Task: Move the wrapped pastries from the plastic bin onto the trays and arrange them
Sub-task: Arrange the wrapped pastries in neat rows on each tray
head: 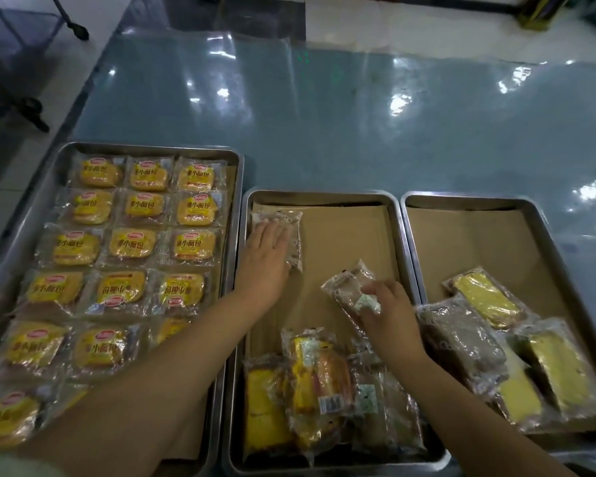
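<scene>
Since the wrapped pastry (350, 294) is light, soft and sealed in slick film, I'd hold it by its short ends and not squeeze the middle. The right hand (389, 315) pinches it, tilted, over the middle tray (320, 193) and its paper liner (351, 235). The left hand (267, 256) lies flat, fingers straight, pressing another packet (289, 218) into that tray's far-left corner.

Count:
- Three trays.
- Middle: those two plus roughly three heaped at the near edge.
- Right tray (479, 197): about four, heaped.
- Left tray (152, 146): yellow buns (145, 208) in rows of three, fifteen-odd visible; the arm (172, 373) hides some.

Bin not in view.
</scene>
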`<move>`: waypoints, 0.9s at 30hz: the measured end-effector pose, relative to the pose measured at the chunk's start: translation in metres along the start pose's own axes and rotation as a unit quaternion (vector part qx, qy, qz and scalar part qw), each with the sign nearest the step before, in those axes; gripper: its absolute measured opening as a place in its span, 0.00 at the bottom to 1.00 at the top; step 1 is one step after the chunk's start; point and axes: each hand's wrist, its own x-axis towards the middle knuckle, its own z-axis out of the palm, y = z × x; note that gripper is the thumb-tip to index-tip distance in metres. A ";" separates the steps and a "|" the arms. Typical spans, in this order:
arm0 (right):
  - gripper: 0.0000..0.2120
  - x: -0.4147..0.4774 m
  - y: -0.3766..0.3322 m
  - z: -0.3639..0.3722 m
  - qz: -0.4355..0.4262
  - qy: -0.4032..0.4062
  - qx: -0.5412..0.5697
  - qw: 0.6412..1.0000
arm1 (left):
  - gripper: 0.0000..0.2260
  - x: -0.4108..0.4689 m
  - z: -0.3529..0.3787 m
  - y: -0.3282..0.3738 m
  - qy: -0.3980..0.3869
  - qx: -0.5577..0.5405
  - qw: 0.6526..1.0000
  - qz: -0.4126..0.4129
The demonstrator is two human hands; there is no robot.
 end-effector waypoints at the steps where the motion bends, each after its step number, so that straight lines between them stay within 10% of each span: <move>1: 0.14 -0.003 0.000 0.002 -0.021 0.003 -0.054 0.998 | 0.33 0.006 0.005 -0.003 -0.039 0.008 0.999 0.018; 13: 0.15 0.008 -0.003 0.014 -0.085 -0.006 -0.286 0.955 | 0.35 0.047 0.031 -0.025 -0.161 0.146 0.974 0.061; 19: 0.05 0.042 -0.026 -0.008 0.096 0.042 0.035 0.994 | 0.35 0.060 0.023 -0.026 -0.183 0.149 0.970 0.064; 27: 0.09 0.089 -0.027 0.007 0.265 0.029 0.352 0.897 | 0.30 0.062 0.014 -0.047 -0.172 0.162 0.964 0.121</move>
